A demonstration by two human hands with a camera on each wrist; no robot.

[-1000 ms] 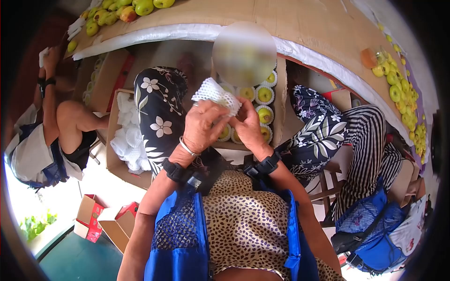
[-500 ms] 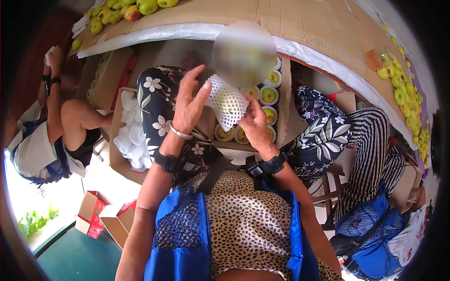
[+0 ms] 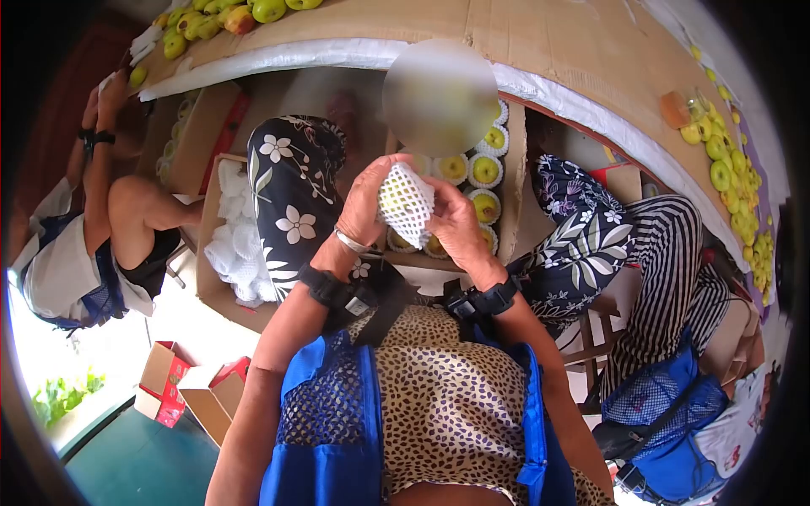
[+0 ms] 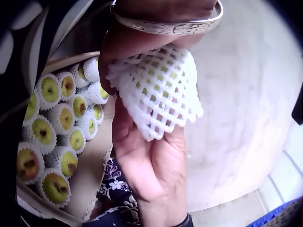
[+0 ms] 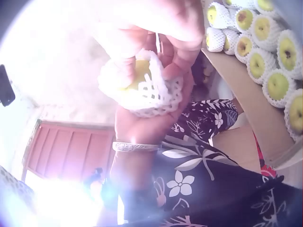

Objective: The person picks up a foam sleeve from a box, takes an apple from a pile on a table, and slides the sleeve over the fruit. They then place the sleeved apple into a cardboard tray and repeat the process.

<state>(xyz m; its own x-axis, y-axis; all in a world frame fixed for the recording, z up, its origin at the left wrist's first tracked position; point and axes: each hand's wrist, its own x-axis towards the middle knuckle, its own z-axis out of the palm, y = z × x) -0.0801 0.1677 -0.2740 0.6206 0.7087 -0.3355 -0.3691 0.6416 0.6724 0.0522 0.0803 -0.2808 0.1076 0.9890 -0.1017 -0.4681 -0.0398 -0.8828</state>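
A green apple in a white foam net [image 3: 406, 205] is held between both hands above the lap. The left hand [image 3: 364, 205] grips its left side, and the right hand [image 3: 460, 221] pinches the net's edge on the right. In the left wrist view the net [image 4: 161, 92] covers most of the apple, with green showing through the mesh. Through the right wrist view, yellow-green apple skin [image 5: 142, 75] shows at the net's opening, with fingers on it. Behind the hands, netted apples [image 3: 485, 170] stand in rows in a cardboard box [image 3: 511, 181].
On the left is a box of loose white nets [image 3: 232, 253]. Ahead runs a cardboard-covered table [image 3: 557, 42] with apples [image 3: 717, 173] on its right part. Small open boxes [image 3: 207, 396] lie at lower left. People sit on both sides, and a blur hides part of the apple box.
The left hand was raised with spread fingers beside the netted apple half a second ago; it has come down around it. The net now sits more closely over the apple.
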